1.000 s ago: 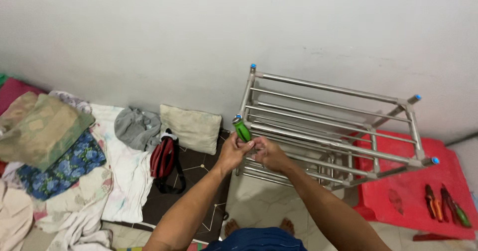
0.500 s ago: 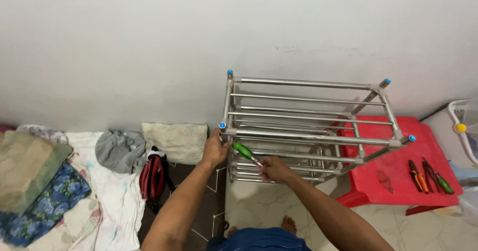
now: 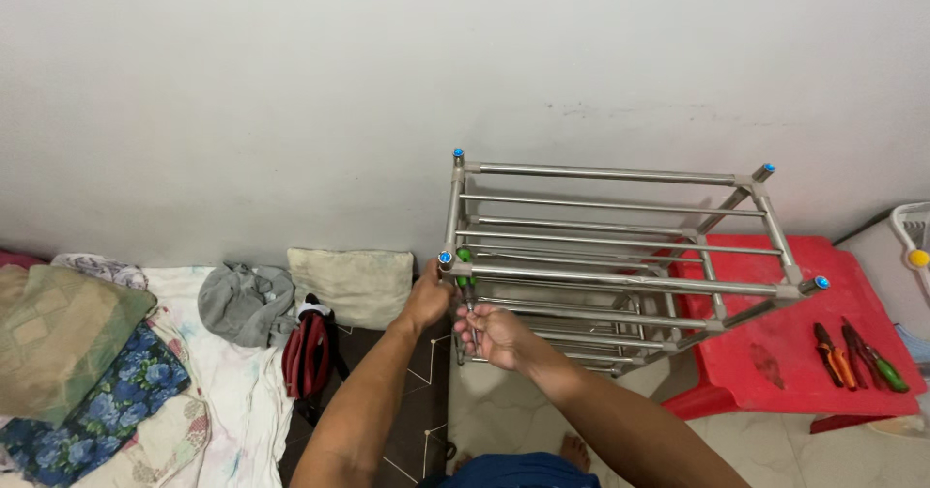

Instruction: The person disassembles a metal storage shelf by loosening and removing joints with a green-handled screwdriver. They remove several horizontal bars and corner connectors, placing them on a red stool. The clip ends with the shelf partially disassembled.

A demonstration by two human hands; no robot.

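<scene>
Screwdriver [image 3: 466,273] now upright, both hands clenched, left [image 3: 429,299] gripping its green handle, right [image 3: 496,336] its shaft, tubular steel rack [image 3: 620,246]

- Setting: a room in a home, seen against a plain white plastered wall [image 3: 291,91].
- Floor: pale tiles [image 3: 504,411] with a bare foot [image 3: 573,446] resting on them.
- Left: folded bedding [image 3: 58,352], a cushion [image 3: 354,285] and a grey garment [image 3: 247,302] laid on a sheet.
- Centre: a steel household rack [image 3: 620,256].
- Right: a red plastic stool [image 3: 804,323] carrying hand tools [image 3: 857,354].
</scene>
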